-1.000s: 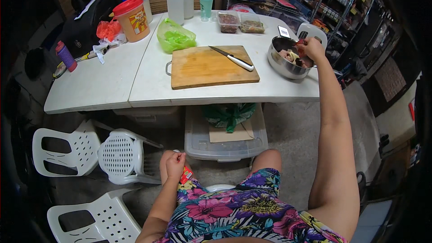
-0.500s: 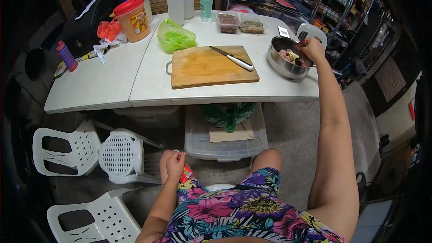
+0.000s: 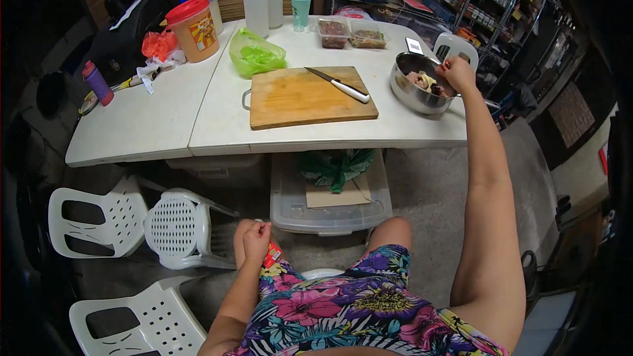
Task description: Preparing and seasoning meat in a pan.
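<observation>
My right hand (image 3: 456, 74) reaches over the far right rim of a shiny metal pot (image 3: 422, 100). Its fingers are pinched together; what they hold is too small to make out. Inside the pot lie pale pinkish pieces of raw meat (image 3: 419, 80) with something yellowish and dark on top. Down at my thigh, my left hand (image 3: 256, 242) is closed, with a small red packet (image 3: 272, 255) sticking out from under it. A wooden cutting board (image 3: 290, 100) rests left of the pot, and a white-handled knife (image 3: 349, 89) lies across it.
Behind the board sit a green plastic bag (image 3: 257, 55), two lidded food tubs (image 3: 334, 33), a teal cup (image 3: 301, 12) and tall white containers (image 3: 256, 8). A phone (image 3: 414, 46) lies beyond the pot. White plastic chairs (image 3: 99, 221) stand lower left; a clear storage bin (image 3: 330, 221) sits under the table.
My right hand has turned slightly over the pot; the reddish item seen at its fingers no longer shows. The left hand stays in place.
</observation>
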{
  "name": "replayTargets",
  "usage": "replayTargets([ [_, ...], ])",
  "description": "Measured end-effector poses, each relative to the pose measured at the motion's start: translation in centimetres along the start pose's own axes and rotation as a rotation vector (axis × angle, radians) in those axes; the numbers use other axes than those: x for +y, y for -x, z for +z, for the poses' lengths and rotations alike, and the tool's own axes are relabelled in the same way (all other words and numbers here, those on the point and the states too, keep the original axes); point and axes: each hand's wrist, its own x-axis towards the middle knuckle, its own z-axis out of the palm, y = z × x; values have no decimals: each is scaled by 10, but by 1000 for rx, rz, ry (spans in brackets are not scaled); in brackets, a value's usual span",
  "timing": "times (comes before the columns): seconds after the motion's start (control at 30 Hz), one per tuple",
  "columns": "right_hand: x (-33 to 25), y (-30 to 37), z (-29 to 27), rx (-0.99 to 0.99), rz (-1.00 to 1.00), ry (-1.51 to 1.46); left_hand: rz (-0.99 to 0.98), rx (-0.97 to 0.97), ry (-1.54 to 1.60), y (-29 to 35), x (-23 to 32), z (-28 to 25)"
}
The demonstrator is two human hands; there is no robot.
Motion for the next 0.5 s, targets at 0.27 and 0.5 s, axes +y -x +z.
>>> replayTargets([
  [0.27,7,27,29,187,119,-1074,0,-1,22,-4,5,6],
  [0.5,-108,247,143,-1074,231,-1431,-60,-48,13,0,4,-2],
])
